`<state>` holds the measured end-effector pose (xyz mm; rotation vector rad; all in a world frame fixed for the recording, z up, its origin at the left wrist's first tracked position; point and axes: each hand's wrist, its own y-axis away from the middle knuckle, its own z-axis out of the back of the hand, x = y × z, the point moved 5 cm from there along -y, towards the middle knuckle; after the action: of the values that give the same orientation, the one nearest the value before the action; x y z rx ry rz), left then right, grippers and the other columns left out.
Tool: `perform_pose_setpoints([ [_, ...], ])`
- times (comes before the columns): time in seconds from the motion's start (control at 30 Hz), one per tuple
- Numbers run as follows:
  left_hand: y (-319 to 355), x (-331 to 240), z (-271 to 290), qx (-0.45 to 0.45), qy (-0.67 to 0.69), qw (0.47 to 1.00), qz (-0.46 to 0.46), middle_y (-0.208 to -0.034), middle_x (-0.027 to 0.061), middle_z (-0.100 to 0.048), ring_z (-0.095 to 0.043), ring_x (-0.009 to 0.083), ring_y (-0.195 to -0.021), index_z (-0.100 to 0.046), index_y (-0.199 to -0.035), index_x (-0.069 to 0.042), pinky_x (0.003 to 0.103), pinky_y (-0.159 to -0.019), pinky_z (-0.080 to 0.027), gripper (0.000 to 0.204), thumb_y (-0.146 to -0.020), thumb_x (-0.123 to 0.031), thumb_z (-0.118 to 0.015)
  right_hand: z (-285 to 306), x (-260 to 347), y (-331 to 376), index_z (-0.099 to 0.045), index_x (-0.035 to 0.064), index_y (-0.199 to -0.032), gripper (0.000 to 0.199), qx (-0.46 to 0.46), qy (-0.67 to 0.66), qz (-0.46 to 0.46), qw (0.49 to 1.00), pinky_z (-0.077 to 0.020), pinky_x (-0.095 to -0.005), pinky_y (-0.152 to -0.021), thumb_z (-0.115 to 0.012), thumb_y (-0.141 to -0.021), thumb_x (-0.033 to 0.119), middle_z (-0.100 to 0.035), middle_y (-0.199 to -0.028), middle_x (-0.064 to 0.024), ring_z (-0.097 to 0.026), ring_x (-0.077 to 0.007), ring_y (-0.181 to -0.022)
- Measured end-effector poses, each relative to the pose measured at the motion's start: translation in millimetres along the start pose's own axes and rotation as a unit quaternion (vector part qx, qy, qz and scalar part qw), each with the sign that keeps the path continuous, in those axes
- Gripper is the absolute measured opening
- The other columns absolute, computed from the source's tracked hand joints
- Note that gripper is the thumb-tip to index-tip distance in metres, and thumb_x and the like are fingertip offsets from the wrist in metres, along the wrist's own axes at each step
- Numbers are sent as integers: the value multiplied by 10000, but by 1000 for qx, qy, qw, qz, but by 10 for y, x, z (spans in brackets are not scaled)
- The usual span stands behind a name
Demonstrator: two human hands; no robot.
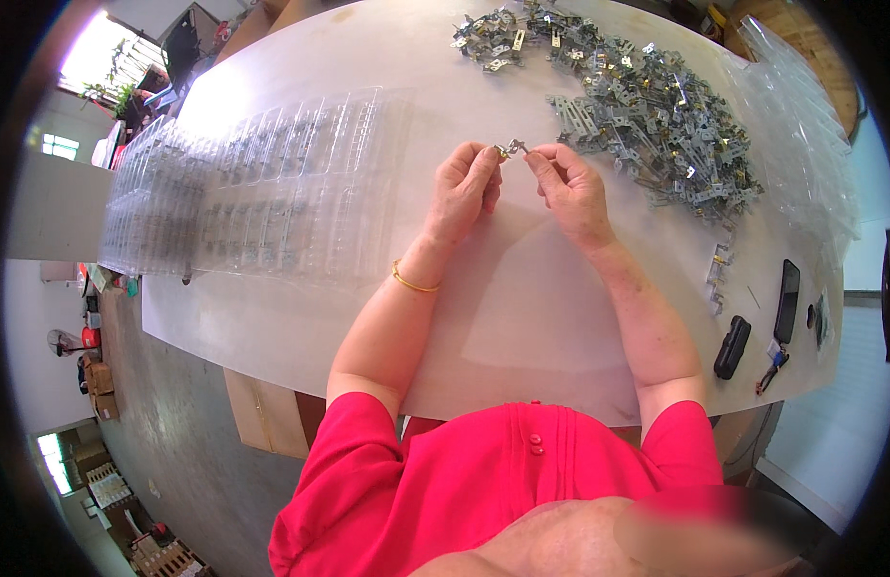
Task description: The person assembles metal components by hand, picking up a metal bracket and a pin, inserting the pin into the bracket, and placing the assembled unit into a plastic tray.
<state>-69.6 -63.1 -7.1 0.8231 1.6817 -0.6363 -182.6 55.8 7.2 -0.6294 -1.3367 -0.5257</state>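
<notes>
Between my two hands, over the middle of the white table, is a small bent metal bracket with a brassy bit at its left end. My left hand pinches that left end between thumb and forefinger. At the other end, the fingertips of my right hand close on the same bracket. Its exact shape is partly hidden by my fingers. Just beyond my right hand spreads a large heap of similar metal brackets, silvery with some brassy parts.
Clear plastic trays with metal parts in their pockets are stacked at the left. More clear plastic trays lie at the far right. Near the right edge are a black case, a dark phone and keys. One metal strip lies below the heap.
</notes>
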Motion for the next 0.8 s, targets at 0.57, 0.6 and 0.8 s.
perform_pose_setpoints([
  [0.57, 82, -109, -93, 9, -250, 953, -174, -709, -43, -523, -416, 39, -621, -627, -939, -15, 211, -549, -363, 100, -972, -109, -622, 33, -9, -49, -660, 46, -1074, 192, 88, -148, -126, 977, -507, -249, -630, -506, -1014, 143, -633, -848, -23, -586, -90, -700],
  [0.6, 89, -113, -106, 9, -245, 953, -180, -705, -38, -525, -420, 41, -619, -626, -932, -14, 215, -547, -366, 88, -960, -97, -634, 44, 36, -50, -660, 42, -1074, 181, 87, -117, -122, 982, -504, -242, -649, -523, -1006, 139, -636, -852, -17, -588, -82, -721],
  [0.8, 163, -181, -274, 46, -359, 890, -277, -698, 26, -571, -505, 81, -598, -623, -936, -19, 255, -540, -429, 80, -918, -76, -677, 36, -22, -78, -666, 34, -1057, 143, 64, -62, -46, 995, -474, -212, -700, -623, -974, 141, -646, -879, 16, -569, -52, -778],
])
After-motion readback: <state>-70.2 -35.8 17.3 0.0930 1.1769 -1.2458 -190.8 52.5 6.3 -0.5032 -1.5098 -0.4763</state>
